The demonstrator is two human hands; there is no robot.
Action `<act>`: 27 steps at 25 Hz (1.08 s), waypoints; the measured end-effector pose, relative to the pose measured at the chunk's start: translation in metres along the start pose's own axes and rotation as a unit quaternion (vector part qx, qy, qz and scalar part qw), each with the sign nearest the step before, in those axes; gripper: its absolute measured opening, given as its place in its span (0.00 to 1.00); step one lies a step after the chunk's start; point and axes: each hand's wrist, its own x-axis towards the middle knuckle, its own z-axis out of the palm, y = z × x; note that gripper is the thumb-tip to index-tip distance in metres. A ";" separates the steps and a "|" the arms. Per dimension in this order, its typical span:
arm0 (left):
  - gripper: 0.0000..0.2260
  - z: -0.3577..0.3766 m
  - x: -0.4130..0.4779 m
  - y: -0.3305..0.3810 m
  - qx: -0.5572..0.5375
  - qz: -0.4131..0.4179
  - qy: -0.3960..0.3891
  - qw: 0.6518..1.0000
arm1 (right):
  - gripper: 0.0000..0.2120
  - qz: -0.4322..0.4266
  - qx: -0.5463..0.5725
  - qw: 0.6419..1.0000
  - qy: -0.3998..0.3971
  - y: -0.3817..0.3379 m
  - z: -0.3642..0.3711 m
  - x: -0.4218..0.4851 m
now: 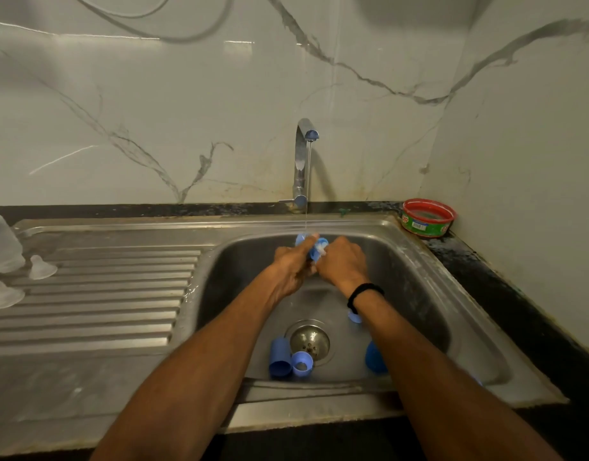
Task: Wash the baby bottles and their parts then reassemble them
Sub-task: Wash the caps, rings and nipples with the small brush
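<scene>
We hold a blue bottle part (320, 245) directly under the tap (302, 161), in its thin stream. The fingers of our left hand (291, 262) and right hand (343, 261) curl round it together. Nearer us than the tap, a blue cap (280, 357) and ring (302, 363) lie in the sink (419, 261) beside the drain (309, 339). Clear teats (42, 267) rest far left of the tap.

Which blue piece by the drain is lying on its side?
The darker blue cap left of the drain, a tube lying flat. The paler ring beside it sits mouth up.
</scene>
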 end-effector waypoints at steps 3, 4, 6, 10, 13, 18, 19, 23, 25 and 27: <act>0.26 -0.002 0.006 0.002 -0.002 0.015 0.021 1.000 | 0.16 0.000 0.013 1.000 -0.003 0.000 0.003 0.002; 0.26 0.001 0.002 0.002 0.005 0.009 0.013 1.000 | 0.16 0.010 0.011 1.000 -0.001 0.000 0.002 0.003; 0.26 0.001 0.004 0.002 -0.007 0.002 0.037 0.999 | 0.16 0.017 0.021 0.999 -0.023 0.002 0.001 0.003; 0.24 -0.005 0.004 0.006 -0.007 0.010 0.022 1.000 | 0.17 0.017 0.016 1.000 -0.020 0.000 -0.001 0.004; 0.23 -0.012 0.014 0.004 -0.024 0.023 0.059 0.998 | 0.16 0.007 0.038 0.999 -0.037 -0.001 0.001 0.003; 0.17 -0.008 0.014 0.003 0.016 0.036 0.098 0.994 | 0.17 0.005 0.004 0.999 -0.031 -0.002 0.001 -0.004; 0.15 -0.009 0.011 0.006 0.010 0.048 0.112 0.992 | 0.18 -0.012 -0.004 1.000 -0.023 -0.007 0.001 -0.007; 0.16 -0.041 0.018 0.012 -0.002 0.056 0.193 0.980 | 0.20 -0.022 -0.032 0.999 -0.010 -0.009 -0.001 -0.018; 0.19 -0.051 0.015 0.013 -0.036 0.064 0.160 0.984 | 0.20 -0.020 -0.048 0.998 0.017 -0.003 -0.009 -0.019; 0.21 -0.046 0.007 0.014 -0.037 0.065 0.110 0.991 | 0.19 -0.002 -0.047 0.998 0.032 0.004 -0.012 -0.020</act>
